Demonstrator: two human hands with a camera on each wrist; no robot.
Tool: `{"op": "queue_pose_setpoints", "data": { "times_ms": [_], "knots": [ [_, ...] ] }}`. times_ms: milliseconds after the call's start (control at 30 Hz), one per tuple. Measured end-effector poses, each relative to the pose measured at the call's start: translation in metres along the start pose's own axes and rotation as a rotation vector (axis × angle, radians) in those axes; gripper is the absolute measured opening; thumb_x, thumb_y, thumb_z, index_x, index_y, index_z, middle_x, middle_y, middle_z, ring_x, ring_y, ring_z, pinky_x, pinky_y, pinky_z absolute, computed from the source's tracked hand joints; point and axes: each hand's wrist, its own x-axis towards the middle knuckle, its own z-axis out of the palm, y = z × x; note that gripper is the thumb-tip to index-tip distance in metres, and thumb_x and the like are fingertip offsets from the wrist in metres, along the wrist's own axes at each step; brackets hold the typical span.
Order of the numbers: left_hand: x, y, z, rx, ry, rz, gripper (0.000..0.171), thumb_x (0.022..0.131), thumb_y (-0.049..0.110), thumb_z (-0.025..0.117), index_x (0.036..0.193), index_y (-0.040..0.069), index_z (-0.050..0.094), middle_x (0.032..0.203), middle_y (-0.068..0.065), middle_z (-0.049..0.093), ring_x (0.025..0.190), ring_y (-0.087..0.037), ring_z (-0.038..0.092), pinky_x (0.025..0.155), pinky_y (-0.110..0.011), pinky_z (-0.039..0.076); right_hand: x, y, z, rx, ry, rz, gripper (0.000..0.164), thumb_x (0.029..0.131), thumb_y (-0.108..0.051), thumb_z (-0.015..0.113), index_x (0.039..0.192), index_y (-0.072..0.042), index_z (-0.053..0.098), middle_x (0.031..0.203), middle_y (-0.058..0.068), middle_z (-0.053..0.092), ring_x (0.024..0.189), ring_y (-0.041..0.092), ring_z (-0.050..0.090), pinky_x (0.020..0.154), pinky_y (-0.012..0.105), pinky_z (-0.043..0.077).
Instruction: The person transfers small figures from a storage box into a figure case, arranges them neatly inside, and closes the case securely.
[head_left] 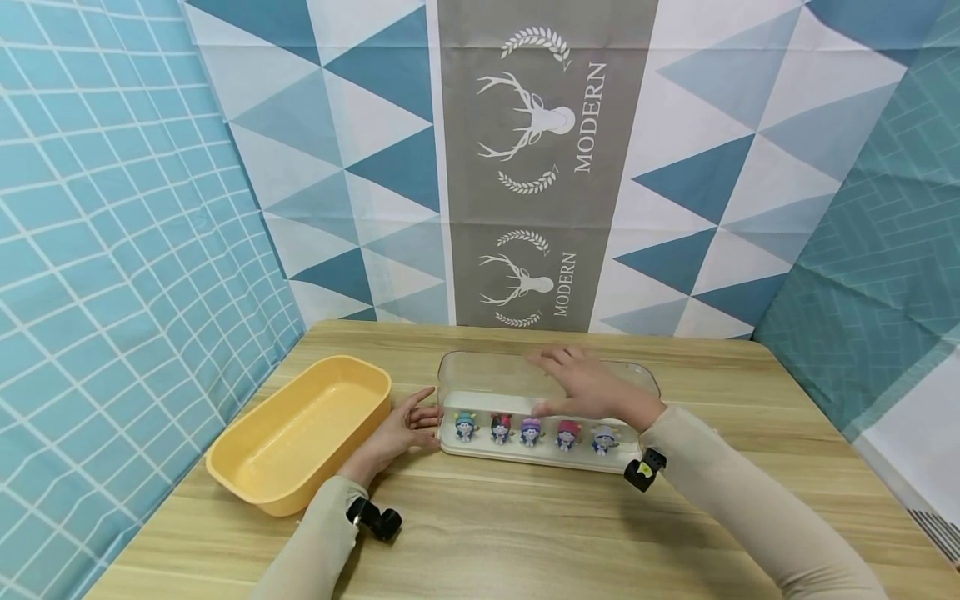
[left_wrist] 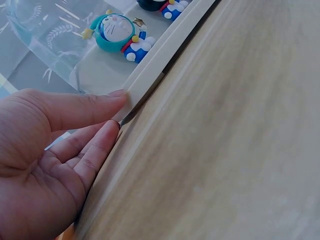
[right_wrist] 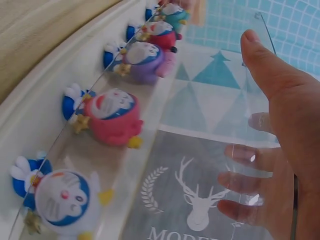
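Observation:
A clear cover [head_left: 483,371] stands over a white base [head_left: 513,457], forming a long display case. Inside it several cartoon cat figurines line up, among them a teal-hooded one [left_wrist: 114,32], a pink-hooded one [right_wrist: 116,120] and a pale one [right_wrist: 62,197]. My left hand [head_left: 405,432] is at the case's left end; its thumb and fingertips pinch the corner of the base. Over the cover's right half, my right hand [head_left: 592,387] spreads its thumb and fingers apart. Through the transparent plastic, its fingertips [right_wrist: 242,154] show in the right wrist view, apart from the thumb.
Left of the case, a yellow plastic tub [head_left: 303,433] lies at a slant, close beside my left forearm. Both stand on a wood-grain table [head_left: 480,533]. A patterned backdrop [head_left: 525,167] rises behind the table's far edge, with a blue tiled sheet [head_left: 112,208] along the left.

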Motion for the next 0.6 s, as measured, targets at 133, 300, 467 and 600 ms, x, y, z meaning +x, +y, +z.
{"op": "queue_pose_setpoints", "data": {
  "times_ms": [133,300,467,600],
  "knots": [
    [0.001,0.000,0.000,-0.006,-0.002,0.003,0.096,0.080,-0.020,0.068,0.157,-0.002,0.015,0.141,-0.032,0.047,0.125,-0.035,0.052,0.095,-0.035,0.051,0.000,-0.002,0.005,0.008,-0.020,0.018,0.089,0.088,-0.061,0.064,0.155,-0.010,0.034,0.147,0.021,0.042,0.135,0.043,0.037,0.111,0.064,0.026],
    [0.001,0.000,0.000,-0.002,0.005,0.003,0.096,0.079,-0.020,0.068,0.157,-0.003,0.014,0.141,-0.033,0.046,0.125,-0.035,0.052,0.096,-0.035,0.051,0.000,-0.003,0.012,0.014,-0.029,0.030,0.089,0.088,-0.058,0.066,0.155,-0.009,0.035,0.146,0.021,0.042,0.136,0.043,0.036,0.111,0.065,0.024],
    [0.001,0.000,0.001,-0.005,0.029,-0.015,0.095,0.078,-0.022,0.067,0.156,-0.004,0.016,0.142,-0.033,0.045,0.124,-0.033,0.052,0.095,-0.034,0.051,0.001,-0.002,0.018,0.000,-0.011,0.023,0.088,0.088,-0.057,0.067,0.154,-0.009,0.035,0.146,0.021,0.043,0.135,0.043,0.037,0.110,0.065,0.026],
    [0.001,0.001,0.001,-0.011,0.036,-0.026,0.094,0.078,-0.022,0.067,0.156,-0.004,0.017,0.142,-0.033,0.045,0.123,-0.032,0.053,0.095,-0.034,0.051,0.001,-0.002,0.022,0.006,0.002,0.021,0.088,0.088,-0.055,0.069,0.154,-0.009,0.035,0.146,0.022,0.043,0.134,0.044,0.038,0.109,0.065,0.026]
  ]
}}
